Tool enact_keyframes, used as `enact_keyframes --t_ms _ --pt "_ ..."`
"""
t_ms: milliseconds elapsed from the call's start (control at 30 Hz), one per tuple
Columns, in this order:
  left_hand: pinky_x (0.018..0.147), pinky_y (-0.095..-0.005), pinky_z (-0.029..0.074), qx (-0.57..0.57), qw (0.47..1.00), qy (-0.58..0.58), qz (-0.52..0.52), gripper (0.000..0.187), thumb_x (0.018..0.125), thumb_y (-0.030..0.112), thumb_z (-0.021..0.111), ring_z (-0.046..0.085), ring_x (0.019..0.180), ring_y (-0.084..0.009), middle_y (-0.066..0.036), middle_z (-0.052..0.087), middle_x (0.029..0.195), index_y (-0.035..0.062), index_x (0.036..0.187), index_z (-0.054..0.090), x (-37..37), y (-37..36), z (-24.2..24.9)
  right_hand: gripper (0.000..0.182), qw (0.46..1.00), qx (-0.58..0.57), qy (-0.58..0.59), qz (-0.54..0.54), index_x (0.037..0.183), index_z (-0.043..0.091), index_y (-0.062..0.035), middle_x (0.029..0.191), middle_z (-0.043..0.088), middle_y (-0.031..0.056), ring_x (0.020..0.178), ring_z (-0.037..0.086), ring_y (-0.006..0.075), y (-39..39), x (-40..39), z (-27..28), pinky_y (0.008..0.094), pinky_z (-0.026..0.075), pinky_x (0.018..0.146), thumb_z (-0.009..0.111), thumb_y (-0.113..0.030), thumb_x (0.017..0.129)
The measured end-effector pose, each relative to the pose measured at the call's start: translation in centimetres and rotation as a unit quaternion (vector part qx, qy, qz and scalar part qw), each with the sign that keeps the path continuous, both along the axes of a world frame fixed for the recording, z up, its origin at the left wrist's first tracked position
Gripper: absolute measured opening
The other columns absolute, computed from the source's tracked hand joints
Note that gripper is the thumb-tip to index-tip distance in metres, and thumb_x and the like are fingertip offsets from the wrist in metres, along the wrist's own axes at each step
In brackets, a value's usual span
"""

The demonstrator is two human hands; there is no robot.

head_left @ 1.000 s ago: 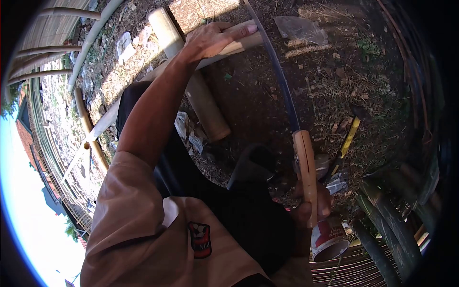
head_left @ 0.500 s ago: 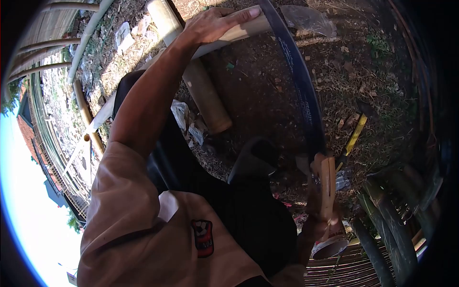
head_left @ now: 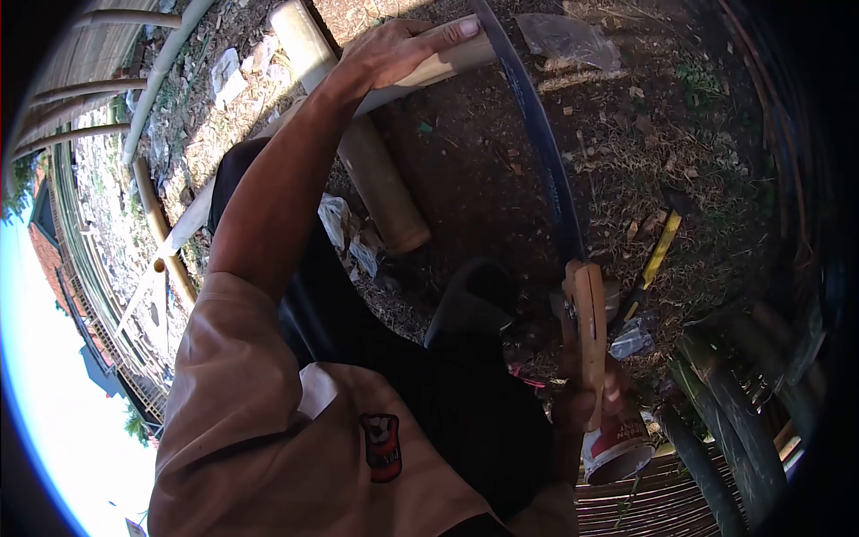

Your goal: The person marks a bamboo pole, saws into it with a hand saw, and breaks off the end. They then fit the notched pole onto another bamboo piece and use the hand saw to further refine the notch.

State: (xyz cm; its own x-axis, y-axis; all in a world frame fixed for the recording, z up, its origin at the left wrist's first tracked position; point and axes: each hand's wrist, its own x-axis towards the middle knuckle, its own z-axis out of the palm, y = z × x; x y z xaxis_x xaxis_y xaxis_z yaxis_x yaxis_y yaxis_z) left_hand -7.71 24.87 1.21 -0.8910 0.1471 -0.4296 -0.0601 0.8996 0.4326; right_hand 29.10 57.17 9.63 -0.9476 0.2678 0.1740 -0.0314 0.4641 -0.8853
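Observation:
My left hand grips a pale bamboo pole near its right end, with the thumb laid along the top. At that end, just beyond my thumb, the dark blade of a handsaw lies against the pole. Its wooden handle is held by my right hand, low on the right and partly blurred and hidden by the handle. A thicker bamboo length lies on the ground, crossing under the pole.
On the soil to the right lies a yellow-handled tool. A red and white container stands near my right hand, with several bamboo stalks beyond it. Clear plastic lies past the blade. My boot is below.
The saw and my right hand have moved up and slightly left, sliding the blade farther across the pole. My left hand keeps its hold in nearly the same place.

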Motion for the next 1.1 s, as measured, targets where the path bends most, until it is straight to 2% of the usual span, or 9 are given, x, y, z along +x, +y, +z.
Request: enact_keyframes --t_ms 133,333,433,500,567,833,933,1033,1100 --pt "0.100 -0.0482 0.051 0.005 0.999 0.045 0.001 0.094 0.086 0.093 0.044 0.070 0.112 -0.0296 -0.016 0.077 0.109 0.0123 0.120 0.079 0.1 0.0 -1.0 0.037 0.994 -0.014 -0.032 0.101 0.104 0.066 -0.0008 0.093 0.071 0.0146 0.079 0.069 0.0278 0.5 -0.1 0.6 0.0389 0.054 0.065 0.057 -0.035 0.096" --pt "0.103 -0.0489 0.050 -0.039 0.998 0.043 0.001 0.091 0.087 0.090 0.048 0.068 0.119 -0.0329 -0.019 0.075 0.117 0.0131 0.127 0.077 1.0 0.2 0.4 0.064 0.991 -0.081 -0.102 0.038 0.097 0.070 -0.0005 0.081 0.070 0.0128 0.069 0.070 0.0265 1.0 0.4 1.4 0.0394 0.055 0.062 0.056 -0.063 0.098" --pt "0.110 -0.0599 0.046 0.048 0.999 -0.011 0.018 0.116 0.066 0.107 0.041 0.064 0.127 -0.0405 -0.023 0.074 0.120 0.0159 0.126 0.077 0.2 0.7 1.1 0.053 0.963 -0.077 -0.035 0.256 0.147 0.052 0.0004 0.130 0.062 0.0147 0.107 0.063 0.0192 3.0 -1.2 0.3 0.0373 0.053 0.082 0.060 -0.018 0.098" --pt "0.104 -0.0576 0.050 -0.006 0.999 -0.035 -0.012 0.108 0.086 0.095 0.034 0.065 0.121 -0.0460 -0.029 0.070 0.126 0.0032 0.133 0.070 -0.2 0.2 2.2 0.044 0.987 0.008 -0.079 0.138 0.123 0.061 -0.0017 0.110 0.068 0.0153 0.093 0.068 0.0250 2.5 0.7 0.3 0.0389 0.054 0.073 0.058 -0.036 0.096" --pt "0.107 -0.0583 0.048 -0.018 0.999 -0.035 0.004 0.114 0.082 0.097 0.036 0.063 0.125 -0.0453 -0.028 0.069 0.130 0.0017 0.134 0.069 0.0 0.1 2.0 0.052 0.988 0.091 -0.124 0.013 0.100 0.070 -0.0038 0.090 0.073 0.0158 0.078 0.072 0.0308 1.7 2.7 0.4 0.0405 0.055 0.065 0.057 -0.054 0.095" --pt "0.113 -0.0604 0.044 0.014 0.999 -0.043 0.000 0.118 0.078 0.101 0.035 0.056 0.133 -0.0470 -0.026 0.066 0.135 0.0028 0.135 0.069 0.2 -0.3 1.2 0.063 0.991 0.031 -0.122 -0.043 0.092 0.069 -0.0037 0.080 0.070 0.0116 0.070 0.068 0.0243 1.5 3.9 1.1 0.0355 0.049 0.059 0.056 -0.065 0.094" --pt "0.108 -0.0606 0.047 0.074 0.997 0.023 0.001 0.116 0.064 0.109 0.037 0.064 0.127 -0.0406 -0.021 0.074 0.119 0.0190 0.124 0.079 -0.1 0.0 -0.6 0.067 0.991 0.027 -0.121 -0.051 0.089 0.068 -0.0036 0.076 0.068 0.0101 0.066 0.066 0.0219 1.6 4.0 1.0 0.0336 0.047 0.056 0.056 -0.069 0.094" --pt "0.106 -0.0550 0.050 0.013 1.000 -0.006 0.015 0.100 0.068 0.097 0.059 0.067 0.123 -0.0367 -0.017 0.075 0.118 0.0204 0.130 0.075 -0.1 0.1 0.7 0.071 0.990 0.022 -0.128 -0.050 0.087 0.068 -0.0036 0.072 0.067 0.0085 0.063 0.065 0.0195 1.5 2.9 1.2 0.0317 0.045 0.054 0.056 -0.073 0.094" --pt "0.110 -0.0595 0.045 0.020 0.998 -0.060 0.015 0.111 0.071 0.100 0.048 0.061 0.129 -0.0421 -0.023 0.070 0.128 0.0118 0.133 0.072 -0.3 -0.2 2.3 0.074 0.987 0.006 -0.155 -0.049 0.085 0.068 -0.0035 0.069 0.066 0.0075 0.061 0.064 0.0179 2.0 1.6 0.3 0.0304 0.044 0.052 0.056 -0.076 0.093"
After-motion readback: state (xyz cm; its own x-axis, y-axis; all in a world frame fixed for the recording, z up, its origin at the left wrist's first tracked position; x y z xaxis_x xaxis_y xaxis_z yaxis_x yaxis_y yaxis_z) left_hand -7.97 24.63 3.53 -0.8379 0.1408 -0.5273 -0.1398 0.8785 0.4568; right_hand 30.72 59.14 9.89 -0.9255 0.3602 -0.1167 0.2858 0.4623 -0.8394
